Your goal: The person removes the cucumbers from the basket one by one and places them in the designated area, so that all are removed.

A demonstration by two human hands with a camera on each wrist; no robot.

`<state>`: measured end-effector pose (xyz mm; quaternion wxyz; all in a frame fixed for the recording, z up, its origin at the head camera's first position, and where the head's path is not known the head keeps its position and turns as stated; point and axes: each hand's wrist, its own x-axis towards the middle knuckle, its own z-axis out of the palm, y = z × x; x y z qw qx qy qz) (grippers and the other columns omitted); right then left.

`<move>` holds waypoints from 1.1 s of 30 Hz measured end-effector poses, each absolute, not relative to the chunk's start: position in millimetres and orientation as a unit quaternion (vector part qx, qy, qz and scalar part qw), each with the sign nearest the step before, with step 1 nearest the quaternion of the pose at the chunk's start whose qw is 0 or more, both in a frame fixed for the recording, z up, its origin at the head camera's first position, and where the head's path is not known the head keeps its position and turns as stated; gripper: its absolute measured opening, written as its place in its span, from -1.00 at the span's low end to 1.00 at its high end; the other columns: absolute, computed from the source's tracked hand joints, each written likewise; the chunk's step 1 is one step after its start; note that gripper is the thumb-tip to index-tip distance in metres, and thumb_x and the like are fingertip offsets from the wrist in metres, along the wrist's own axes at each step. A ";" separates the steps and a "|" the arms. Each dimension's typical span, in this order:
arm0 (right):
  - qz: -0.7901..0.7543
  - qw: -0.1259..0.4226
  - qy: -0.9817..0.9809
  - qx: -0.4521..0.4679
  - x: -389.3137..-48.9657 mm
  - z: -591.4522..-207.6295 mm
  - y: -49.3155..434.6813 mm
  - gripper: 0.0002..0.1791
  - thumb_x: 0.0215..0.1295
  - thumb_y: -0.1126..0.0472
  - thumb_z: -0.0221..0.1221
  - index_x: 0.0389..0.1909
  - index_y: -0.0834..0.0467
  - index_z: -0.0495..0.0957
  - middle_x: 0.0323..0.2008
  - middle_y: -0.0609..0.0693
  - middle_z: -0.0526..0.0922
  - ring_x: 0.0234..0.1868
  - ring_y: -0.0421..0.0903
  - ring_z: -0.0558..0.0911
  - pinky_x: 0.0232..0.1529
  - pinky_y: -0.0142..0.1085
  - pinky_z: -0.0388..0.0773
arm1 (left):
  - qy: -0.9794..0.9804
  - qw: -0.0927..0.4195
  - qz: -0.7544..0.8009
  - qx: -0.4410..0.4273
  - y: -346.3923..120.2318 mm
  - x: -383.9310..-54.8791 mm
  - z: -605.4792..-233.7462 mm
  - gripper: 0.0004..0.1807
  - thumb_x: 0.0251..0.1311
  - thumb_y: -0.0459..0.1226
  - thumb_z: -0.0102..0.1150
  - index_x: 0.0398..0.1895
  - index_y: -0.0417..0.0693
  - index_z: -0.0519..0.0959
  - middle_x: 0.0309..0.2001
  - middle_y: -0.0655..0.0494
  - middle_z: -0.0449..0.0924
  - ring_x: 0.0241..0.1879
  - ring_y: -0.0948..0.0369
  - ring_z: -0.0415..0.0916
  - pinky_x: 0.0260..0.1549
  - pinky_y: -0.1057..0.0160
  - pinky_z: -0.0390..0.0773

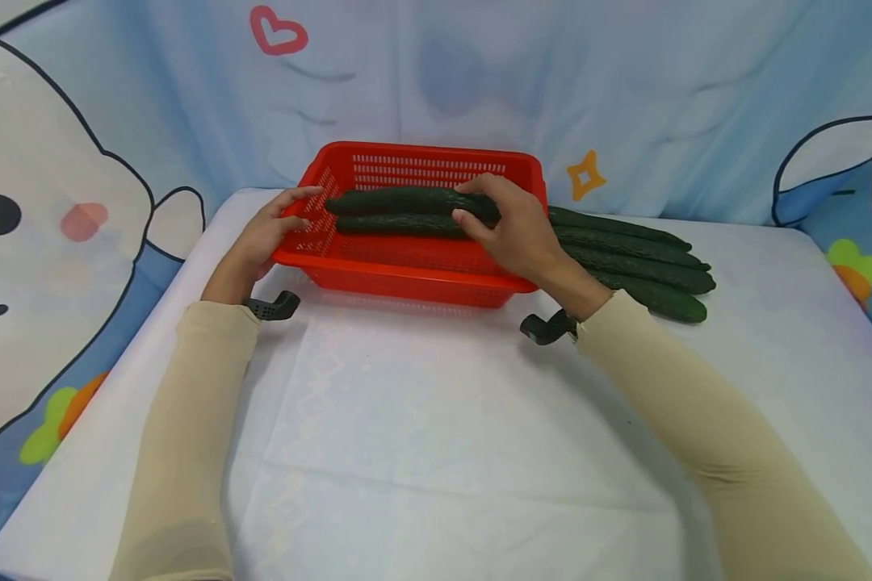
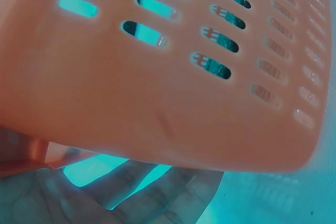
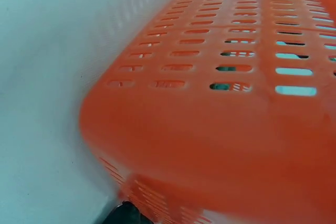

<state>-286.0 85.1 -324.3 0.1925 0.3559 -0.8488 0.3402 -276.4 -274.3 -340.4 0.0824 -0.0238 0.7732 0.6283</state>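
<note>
Clearly, the right hand (image 1: 512, 222) has its thumb and fingers closed round the right part of a cucumber (image 1: 407, 198), while the left hand (image 1: 269, 230) grips the left end of a red basket (image 1: 407, 270), fingers over its rim. The held cucumber is within the basket, its long axis running left to right along the basket's length, the slimmer tip pointing left; the right hand covers part of its other end. Just beside it, on the near side, lies a second cucumber (image 1: 400, 225), nearly parallel. Right of the basket, four more cucumbers (image 1: 639, 270) lie side by side on the white bench (image 1: 480, 420), partly hidden by the right forearm and basket. The held one is dark green, long, slightly curved and glossy.
</note>
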 end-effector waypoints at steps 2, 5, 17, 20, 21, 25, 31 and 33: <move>0.349 0.203 -0.843 0.356 -284.7 -324.9 86.8 -0.58 0.36 0.09 0.21 0.16 0.17 0.50 0.11 0.07 0.62 -0.39 -0.05 0.49 -0.12 -0.16 0.57 | 0.774 0.082 0.628 -0.024 -274.1 -276.9 -340.1 -0.43 0.43 -0.31 -0.12 0.44 0.36 0.25 0.49 0.02 0.09 0.23 -0.01 0.39 -0.06 0.23 0.66; 0.354 0.216 -0.839 0.353 -281.7 -325.3 90.8 -0.59 0.35 0.11 0.22 0.15 0.18 0.50 0.10 0.08 0.63 -0.33 -0.05 0.54 -0.11 -0.15 0.58 | 0.776 0.080 0.626 -0.025 -273.3 -277.4 -339.9 -0.42 0.42 -0.32 -0.12 0.44 0.36 0.25 0.50 0.03 0.09 0.27 -0.04 0.36 -0.03 0.18 0.63; 0.384 0.223 -0.838 0.318 -251.2 -327.7 127.1 -0.62 0.32 0.23 0.24 0.12 0.22 0.50 0.01 0.12 0.65 -0.05 -0.05 0.61 0.01 -0.29 0.61 | 0.783 0.077 0.617 -0.032 -274.8 -277.0 -339.5 -0.42 0.43 -0.31 -0.11 0.44 0.40 0.26 0.51 0.04 0.07 0.28 -0.03 0.34 0.05 0.15 0.59; 0.384 0.229 -0.841 0.304 -240.8 -328.7 140.2 -0.61 0.33 0.24 0.23 0.14 0.24 0.48 -0.06 0.13 0.65 -0.23 -0.19 0.57 -0.18 -0.58 0.53 | 0.782 0.078 0.617 -0.035 -275.9 -275.9 -339.0 -0.43 0.44 -0.30 -0.12 0.44 0.42 0.26 0.51 0.05 0.06 0.28 -0.01 0.33 0.05 0.18 0.60; 0.383 0.231 -0.843 0.299 -237.1 -328.9 144.8 -0.60 0.33 0.24 0.23 0.15 0.25 0.47 -0.06 0.15 0.65 -0.26 -0.25 0.55 -0.22 -0.65 0.49 | 0.781 0.079 0.619 -0.036 -276.3 -275.5 -338.8 -0.43 0.44 -0.30 -0.12 0.44 0.41 0.26 0.51 0.05 0.06 0.27 0.00 0.33 0.04 0.18 0.60; 0.372 0.244 -0.853 0.272 -222.2 -328.7 163.4 -0.58 0.32 0.26 0.23 0.16 0.27 0.44 -0.03 0.20 0.64 -0.32 -0.43 0.46 -0.28 -0.70 0.42 | 0.776 0.081 0.625 -0.031 -276.9 -274.1 -338.4 -0.43 0.44 -0.31 -0.14 0.45 0.38 0.25 0.51 0.04 0.05 0.25 0.01 0.33 0.02 0.22 0.63; 0.371 0.272 -0.853 0.244 -204.1 -322.2 190.0 -0.59 0.26 0.34 0.25 0.13 0.27 0.49 -0.04 0.24 0.62 -0.31 -0.52 0.42 -0.27 -0.67 0.36 | 0.772 0.085 0.629 -0.029 -275.6 -273.9 -337.0 -0.43 0.44 -0.30 -0.14 0.45 0.38 0.25 0.51 0.03 0.04 0.25 0.01 0.33 -0.04 0.29 0.66; 0.374 0.278 -0.852 0.240 -199.8 -321.1 197.9 -0.60 0.25 0.36 0.25 0.12 0.27 0.51 -0.06 0.15 0.62 -0.26 -0.56 0.43 -0.23 -0.68 0.35 | 0.771 0.086 0.630 -0.031 -275.1 -273.8 -336.6 -0.44 0.45 -0.30 -0.14 0.45 0.38 0.26 0.51 0.03 0.04 0.25 0.01 0.33 -0.04 0.29 0.66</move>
